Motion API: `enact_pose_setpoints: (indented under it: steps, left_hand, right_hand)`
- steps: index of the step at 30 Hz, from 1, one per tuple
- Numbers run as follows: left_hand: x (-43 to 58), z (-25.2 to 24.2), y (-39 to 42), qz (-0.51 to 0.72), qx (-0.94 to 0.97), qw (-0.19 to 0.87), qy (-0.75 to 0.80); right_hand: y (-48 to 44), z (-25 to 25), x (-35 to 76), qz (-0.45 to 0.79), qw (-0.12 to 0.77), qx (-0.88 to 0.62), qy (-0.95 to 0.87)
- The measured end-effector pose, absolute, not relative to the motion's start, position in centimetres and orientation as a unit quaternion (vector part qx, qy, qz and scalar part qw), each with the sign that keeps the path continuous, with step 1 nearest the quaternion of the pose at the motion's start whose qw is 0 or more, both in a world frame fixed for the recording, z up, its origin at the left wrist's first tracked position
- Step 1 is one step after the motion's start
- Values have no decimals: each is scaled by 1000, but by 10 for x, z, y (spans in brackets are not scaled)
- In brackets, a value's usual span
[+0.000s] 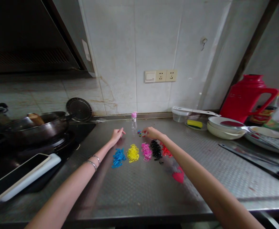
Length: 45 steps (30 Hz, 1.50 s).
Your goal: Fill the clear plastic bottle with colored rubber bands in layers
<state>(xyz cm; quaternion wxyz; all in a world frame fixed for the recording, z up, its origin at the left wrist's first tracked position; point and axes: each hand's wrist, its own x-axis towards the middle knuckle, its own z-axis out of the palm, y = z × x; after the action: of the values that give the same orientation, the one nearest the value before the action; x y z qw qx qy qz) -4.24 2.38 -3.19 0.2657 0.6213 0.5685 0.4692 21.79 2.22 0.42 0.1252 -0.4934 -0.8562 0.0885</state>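
My left hand rests on the steel counter, its fingers stretched and slightly apart, holding nothing. My right hand has its fingers bent together at a small mixed-colour cluster of little pieces; what they pinch is too small to name. Nearer me lie sorted heaps of small looped pieces like rubber bands: a blue heap, a yellow heap, a pink heap, a black heap and a red heap, partly hidden by my right forearm. Behind the cluster stands a small pink-capped bottle.
Left, a pan sits on the stove beside a white-edged device. At right are stacked bowls, a knife, a yellow sponge and a red thermos. A pink-red flat piece lies under my right forearm.
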Motion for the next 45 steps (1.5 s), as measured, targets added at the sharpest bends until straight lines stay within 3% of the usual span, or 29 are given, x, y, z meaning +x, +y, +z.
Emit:
enact_pose_setpoints:
  steps: [17, 30, 39, 45]
  left_hand:
    - [-42, -30, 18, 481, 623, 261, 559]
    - [-43, -29, 16, 476, 626, 246, 567]
    - [-39, -23, 10, 468, 631, 246, 568]
    - [-34, -21, 8, 433, 669, 207, 568]
  right_hand:
    - [21, 8, 203, 41, 76, -481, -872]
    - [4, 17, 269, 86, 190, -470, -858]
    - [-29, 4, 332, 146, 198, -493, -835]
    - [-32, -6, 345, 132, 253, -516, -808]
